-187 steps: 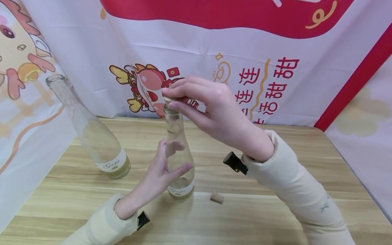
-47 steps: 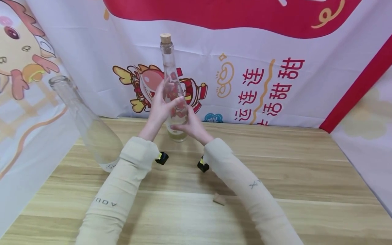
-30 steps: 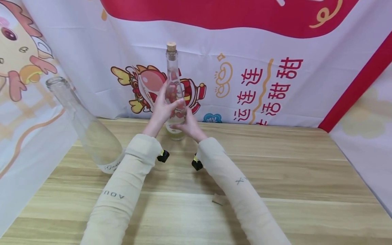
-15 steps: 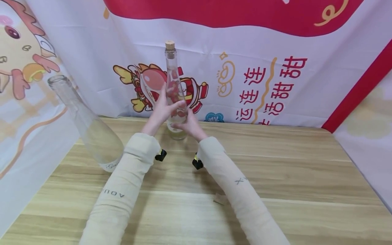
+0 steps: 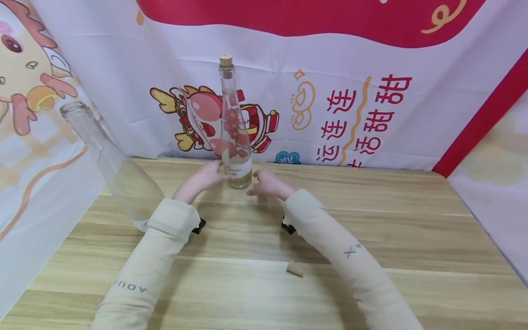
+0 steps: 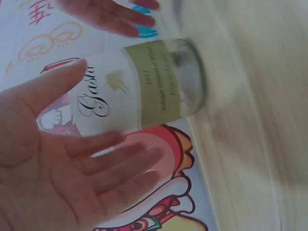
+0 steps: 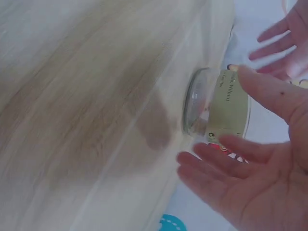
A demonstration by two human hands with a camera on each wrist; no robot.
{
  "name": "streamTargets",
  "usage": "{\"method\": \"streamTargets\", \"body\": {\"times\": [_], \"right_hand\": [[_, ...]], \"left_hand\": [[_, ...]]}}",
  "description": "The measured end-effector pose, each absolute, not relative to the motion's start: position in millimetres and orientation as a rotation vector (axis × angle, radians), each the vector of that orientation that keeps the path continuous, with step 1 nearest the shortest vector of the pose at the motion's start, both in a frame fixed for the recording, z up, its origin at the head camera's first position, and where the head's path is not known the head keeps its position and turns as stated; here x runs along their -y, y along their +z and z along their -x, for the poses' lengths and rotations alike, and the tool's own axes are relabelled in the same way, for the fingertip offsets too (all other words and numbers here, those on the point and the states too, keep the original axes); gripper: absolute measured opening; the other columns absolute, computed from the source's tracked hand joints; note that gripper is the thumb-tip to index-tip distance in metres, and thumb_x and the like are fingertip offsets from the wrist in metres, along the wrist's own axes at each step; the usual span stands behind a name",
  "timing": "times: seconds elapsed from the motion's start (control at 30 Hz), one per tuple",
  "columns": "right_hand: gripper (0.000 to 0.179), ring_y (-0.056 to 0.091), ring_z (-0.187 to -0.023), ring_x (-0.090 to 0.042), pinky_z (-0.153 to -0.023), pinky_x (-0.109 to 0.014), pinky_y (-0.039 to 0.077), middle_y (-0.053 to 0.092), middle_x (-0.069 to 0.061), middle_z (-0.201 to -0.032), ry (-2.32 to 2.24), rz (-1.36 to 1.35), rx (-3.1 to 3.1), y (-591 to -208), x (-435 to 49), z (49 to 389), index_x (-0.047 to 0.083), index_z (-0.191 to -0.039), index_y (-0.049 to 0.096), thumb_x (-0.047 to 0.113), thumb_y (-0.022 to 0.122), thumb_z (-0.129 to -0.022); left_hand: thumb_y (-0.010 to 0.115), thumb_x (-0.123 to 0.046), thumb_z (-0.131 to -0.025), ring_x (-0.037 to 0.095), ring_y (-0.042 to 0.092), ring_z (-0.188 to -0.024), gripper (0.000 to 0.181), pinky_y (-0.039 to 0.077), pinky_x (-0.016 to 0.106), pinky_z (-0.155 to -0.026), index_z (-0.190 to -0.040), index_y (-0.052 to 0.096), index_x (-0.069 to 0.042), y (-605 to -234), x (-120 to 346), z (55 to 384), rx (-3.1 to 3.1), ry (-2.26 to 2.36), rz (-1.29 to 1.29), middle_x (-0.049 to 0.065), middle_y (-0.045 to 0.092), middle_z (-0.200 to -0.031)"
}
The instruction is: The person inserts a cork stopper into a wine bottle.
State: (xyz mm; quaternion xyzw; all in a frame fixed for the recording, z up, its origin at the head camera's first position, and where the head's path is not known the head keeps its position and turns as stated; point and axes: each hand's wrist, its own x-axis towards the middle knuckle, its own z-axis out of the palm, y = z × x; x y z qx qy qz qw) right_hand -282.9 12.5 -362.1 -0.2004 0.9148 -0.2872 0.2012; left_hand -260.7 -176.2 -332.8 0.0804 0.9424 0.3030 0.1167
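Observation:
A clear glass bottle (image 5: 234, 137) with a white and olive label stands upright at the back of the table, a cork (image 5: 226, 60) in its mouth. Left of its base is my left hand (image 5: 204, 178), its fingers loosely spread. My right hand (image 5: 270, 184) is on the other side, fingers relaxed and apart from the glass. In the left wrist view the bottle's label (image 6: 120, 89) shows beyond the open left palm. The right wrist view shows the bottle's base (image 7: 197, 103) beyond my right fingers. Neither hand holds anything.
A second glass bottle (image 5: 119, 169), without a cork, stands at the left, its base partly behind the left sleeve. A loose cork (image 5: 295, 269) lies on the wooden table (image 5: 247, 293) near the right forearm. Printed cloth (image 5: 264, 55) hangs behind the table.
Six seconds ago my right hand was at the cork in the nearer bottle. The bottle then moved back to the cloth in both hands. Now both hands have let go and moved down and apart.

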Motion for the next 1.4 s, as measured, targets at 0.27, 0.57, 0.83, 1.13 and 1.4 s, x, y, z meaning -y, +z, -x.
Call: {"method": "streamTargets", "body": {"times": [0.27, 0.57, 0.83, 1.13, 1.4], "right_hand": [[0.054, 0.048, -0.116, -0.024, -0.098, -0.039, 0.039, 0.052, -0.010, -0.127, -0.355, 0.684, -2.561, -354, -15, 263, 0.004, -0.128, 0.047, 0.033, 0.063, -0.086], [0.048, 0.054, -0.101, -0.019, -0.088, -0.036, 0.045, 0.057, -0.006, -0.114, -0.167, 0.761, -2.521, -350, -9, 240, 0.008, -0.124, 0.051, 0.034, 0.062, -0.086], [0.040, 0.052, -0.087, -0.014, -0.080, -0.031, 0.046, 0.057, -0.002, -0.099, -0.107, 0.860, -2.465, -347, 1, 221, 0.008, -0.116, 0.054, 0.033, 0.063, -0.085], [0.039, 0.052, -0.084, -0.013, -0.076, -0.027, 0.046, 0.058, -0.002, -0.097, -0.105, 0.973, -2.419, -341, 16, 201, 0.007, -0.116, 0.054, 0.030, 0.062, -0.086], [0.042, 0.053, -0.087, -0.010, -0.080, -0.026, 0.047, 0.058, -0.002, -0.103, -0.078, 1.097, -2.409, -335, 31, 187, 0.008, -0.121, 0.052, 0.032, 0.060, -0.087]], "left_hand": [[0.057, -0.033, -0.087, 0.041, 0.041, -0.119, 0.062, 0.033, 0.052, -0.099, -0.128, 0.040, 0.011, -345, 179, 236, -2.678, 0.583, -0.272, 0.028, 0.044, -0.129], [0.057, -0.032, -0.088, 0.039, 0.049, -0.110, 0.057, 0.040, 0.049, -0.093, -0.125, 0.044, 0.009, -340, 187, 204, -2.653, 0.489, -0.357, 0.028, 0.053, -0.118], [0.058, -0.038, -0.086, 0.035, 0.054, -0.105, 0.059, 0.043, 0.048, -0.088, -0.125, 0.046, 0.005, -327, 196, 170, -2.689, 0.427, -0.371, 0.024, 0.058, -0.113], [0.057, -0.045, -0.085, 0.034, 0.056, -0.103, 0.064, 0.045, 0.049, -0.085, -0.124, 0.048, 0.005, -311, 217, 138, -2.774, 0.474, -0.465, 0.021, 0.058, -0.112], [0.052, -0.055, -0.085, 0.034, 0.057, -0.102, 0.070, 0.046, 0.050, -0.083, -0.127, 0.046, 0.001, -290, 229, 109, -2.856, 0.535, -0.479, 0.019, 0.060, -0.111]]}}
